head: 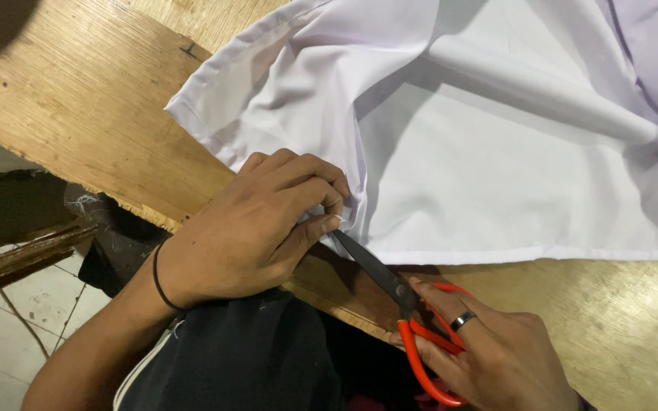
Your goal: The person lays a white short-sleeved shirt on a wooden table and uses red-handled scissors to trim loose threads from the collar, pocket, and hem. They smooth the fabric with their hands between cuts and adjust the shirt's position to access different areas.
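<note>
Left hand (249, 228) fingers curled, pinching near edge of white cloth (496, 167) on wooden table (85, 114) — right hand (489, 350) grips orange-handled scissors (413, 320), blades nearly closed, tip at pinch.

- White fabric (496, 167): thin, creased and hemmed, spread over the wooden board, filling the view from 12 to 3 o'clock.
- Scissors (413, 320): orange handles, dark blades nearly closed, tips pointing toward 10 o'clock at the fabric's hem.
</note>
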